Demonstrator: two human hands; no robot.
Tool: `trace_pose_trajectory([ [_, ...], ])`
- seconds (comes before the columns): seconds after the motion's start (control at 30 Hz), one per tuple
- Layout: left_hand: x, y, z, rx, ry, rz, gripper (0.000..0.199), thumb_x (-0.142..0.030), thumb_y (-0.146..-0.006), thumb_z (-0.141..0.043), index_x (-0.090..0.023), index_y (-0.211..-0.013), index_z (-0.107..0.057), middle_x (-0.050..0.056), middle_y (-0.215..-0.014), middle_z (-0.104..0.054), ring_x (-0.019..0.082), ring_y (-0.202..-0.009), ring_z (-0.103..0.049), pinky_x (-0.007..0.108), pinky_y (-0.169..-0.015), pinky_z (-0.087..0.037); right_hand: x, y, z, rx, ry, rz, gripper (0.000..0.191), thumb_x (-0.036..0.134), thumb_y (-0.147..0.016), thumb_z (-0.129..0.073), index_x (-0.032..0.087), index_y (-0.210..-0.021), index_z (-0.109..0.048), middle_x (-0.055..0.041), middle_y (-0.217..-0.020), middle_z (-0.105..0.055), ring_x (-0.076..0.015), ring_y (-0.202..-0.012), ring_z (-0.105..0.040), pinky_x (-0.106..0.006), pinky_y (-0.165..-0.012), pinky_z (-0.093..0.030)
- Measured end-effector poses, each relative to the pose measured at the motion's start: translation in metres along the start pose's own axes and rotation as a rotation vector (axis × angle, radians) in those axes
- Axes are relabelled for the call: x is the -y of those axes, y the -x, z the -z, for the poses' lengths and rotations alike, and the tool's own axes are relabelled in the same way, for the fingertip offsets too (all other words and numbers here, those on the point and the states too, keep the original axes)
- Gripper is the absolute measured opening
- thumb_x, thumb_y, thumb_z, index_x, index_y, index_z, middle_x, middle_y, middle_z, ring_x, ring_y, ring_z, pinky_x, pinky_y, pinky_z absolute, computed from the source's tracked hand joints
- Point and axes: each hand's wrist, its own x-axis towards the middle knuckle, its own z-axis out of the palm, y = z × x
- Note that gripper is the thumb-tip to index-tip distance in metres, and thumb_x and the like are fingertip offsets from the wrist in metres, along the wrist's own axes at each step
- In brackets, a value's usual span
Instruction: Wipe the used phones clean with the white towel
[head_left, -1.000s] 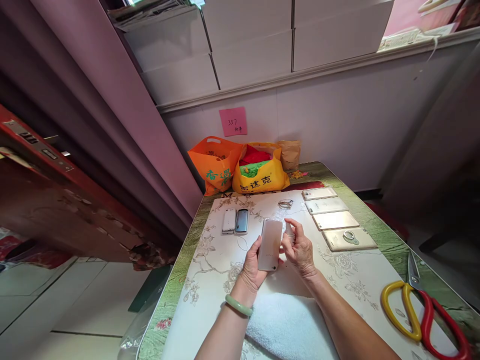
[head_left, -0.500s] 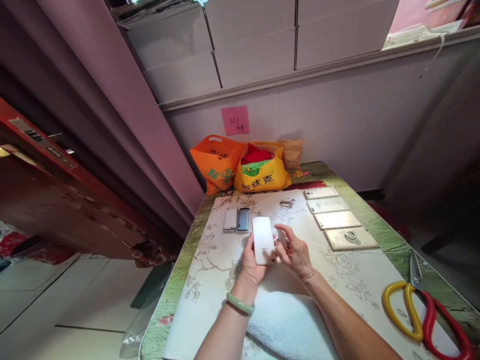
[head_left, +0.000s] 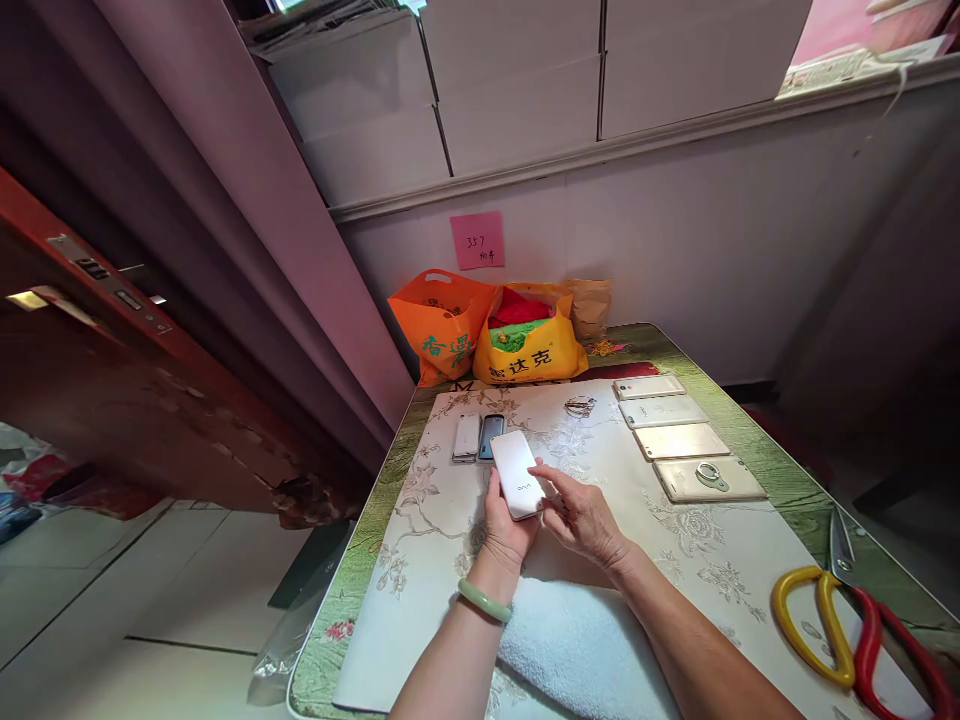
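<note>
A white smartphone (head_left: 516, 474) with a "vivo" logo lies back side up, tilted, in my left hand (head_left: 507, 528). The fingers of that hand wrap its lower left edge, and a green bangle (head_left: 484, 602) circles the wrist. My right hand (head_left: 581, 518) is at the phone's right side, index fingertip on its back and thumb by the lower right corner. Just beyond the phone lie a white phone (head_left: 466, 437) and a dark blue-grey phone (head_left: 491, 436), the latter partly covered. Under my forearms is a folded light blue towel (head_left: 581, 645).
Several gold and silver phones (head_left: 679, 440) form a column at the right. Large scissors (head_left: 844, 600) with yellow and red handles lie near the right edge. An orange bag (head_left: 442, 325), a yellow bag (head_left: 531, 350) and a small tangled item (head_left: 580, 406) are farther back on the table (head_left: 427, 560).
The phone in my left hand has turned and tilted, its top swinging left over the blue-grey phone. My right hand has moved left, bringing its fingers onto the phone. The view has shifted slightly.
</note>
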Motion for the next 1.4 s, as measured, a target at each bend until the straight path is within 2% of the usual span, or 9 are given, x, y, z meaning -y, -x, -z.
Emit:
trace_pose_trajectory([
  [0.1, 0.0, -0.001, 0.005, 0.041, -0.035, 0.033, 0.062, -0.055, -0.096, -0.041, -0.005, -0.122, -0.066, 0.021, -0.104, -0.074, 0.03, -0.101, -0.07, 0.041, -0.086, -0.057, 0.001, 0.0, 0.0, 0.06, -0.019, 0.039, 0.046, 0.016, -0.079, -0.048, 0.021, -0.124, -0.056, 0.0008, -0.08, -0.07, -0.0115, -0.05, -0.056, -0.022, -0.057, -0.045],
  [0.23, -0.001, -0.003, 0.011, 0.073, -0.061, 0.073, 0.069, -0.063, -0.093, -0.042, -0.005, -0.121, -0.067, 0.022, -0.103, -0.073, 0.032, -0.102, -0.07, 0.043, -0.085, -0.057, 0.003, 0.001, 0.0, 0.06, -0.023, 0.062, 0.043, 0.015, -0.077, -0.048, 0.022, -0.118, -0.058, 0.0039, -0.069, -0.066, -0.0116, -0.048, -0.054, -0.021, -0.055, -0.043],
  [0.37, 0.0, -0.002, 0.008, 0.051, -0.041, 0.044, 0.055, -0.053, -0.095, -0.048, -0.008, -0.12, -0.067, 0.016, -0.096, -0.075, 0.026, -0.089, -0.071, 0.036, -0.078, -0.057, 0.002, 0.002, -0.001, -0.025, -0.016, 0.004, 0.052, 0.015, -0.078, -0.048, 0.02, -0.129, -0.055, 0.0035, -0.069, -0.065, -0.0112, -0.047, -0.051, -0.021, -0.053, -0.043],
  [0.47, 0.0, 0.0, 0.003, 0.032, -0.028, 0.037, 0.042, -0.047, -0.093, -0.057, -0.012, -0.114, -0.069, 0.011, -0.089, -0.075, 0.022, -0.076, -0.07, 0.033, -0.073, -0.057, -0.001, 0.001, 0.001, -0.1, -0.01, -0.099, 0.045, 0.017, -0.078, -0.049, 0.02, -0.122, -0.058, 0.0062, -0.06, -0.059, -0.0107, -0.044, -0.049, -0.021, -0.05, -0.041],
  [0.7, 0.0, -0.004, 0.01, 0.156, -0.067, 0.119, 0.053, -0.051, -0.091, -0.059, -0.008, -0.122, -0.066, 0.017, -0.102, -0.075, 0.026, -0.087, -0.071, 0.031, -0.063, -0.053, -0.003, -0.002, 0.004, -0.207, 0.022, -0.207, 0.039, 0.025, -0.088, -0.049, 0.02, -0.126, -0.058, 0.0045, -0.066, -0.064, -0.0107, -0.044, -0.051, -0.021, -0.048, -0.041],
  [0.83, 0.001, -0.005, 0.012, 0.162, -0.106, 0.127, 0.053, -0.05, -0.09, -0.061, -0.009, -0.122, -0.067, 0.016, -0.1, -0.075, 0.025, -0.082, -0.071, 0.033, -0.065, -0.053, -0.003, -0.003, 0.003, -0.217, 0.03, -0.235, 0.032, 0.026, -0.088, -0.049, 0.021, -0.119, -0.059, 0.0046, -0.064, -0.064, -0.012, -0.045, -0.055, -0.021, -0.049, -0.042],
  [1.0, 0.002, 0.001, 0.005, 0.177, -0.123, 0.14, 0.046, -0.046, -0.09, -0.063, -0.011, -0.119, -0.069, 0.014, -0.101, -0.076, 0.025, -0.085, -0.071, 0.036, -0.078, -0.054, -0.007, -0.002, 0.003, -0.219, 0.051, -0.291, 0.044, 0.026, -0.088, -0.048, 0.021, -0.131, -0.055, 0.0028, -0.067, -0.066, -0.0146, -0.05, -0.061, -0.023, -0.052, -0.047],
  [1.1, 0.002, 0.003, 0.003, 0.154, -0.152, 0.181, 0.042, -0.046, -0.089, -0.064, -0.012, -0.112, -0.071, 0.012, -0.095, -0.077, 0.025, -0.085, -0.071, 0.038, -0.082, -0.054, -0.01, -0.002, 0.003, -0.203, 0.056, -0.335, 0.043, 0.028, -0.088, -0.049, 0.021, -0.129, -0.057, 0.0027, -0.066, -0.066, -0.0149, -0.049, -0.06, -0.023, -0.053, -0.047],
  [1.4, 0.002, 0.002, 0.006, 0.192, -0.186, 0.169, 0.043, -0.049, -0.092, -0.059, -0.013, -0.111, -0.071, 0.013, -0.096, -0.076, 0.026, -0.088, -0.071, 0.042, -0.085, -0.053, -0.014, -0.003, 0.005, -0.214, -0.002, -0.404, 0.046, 0.03, -0.089, -0.049, 0.022, -0.134, -0.053, 0.0042, -0.063, -0.067, -0.0178, -0.052, -0.063, -0.027, -0.06, -0.051],
])
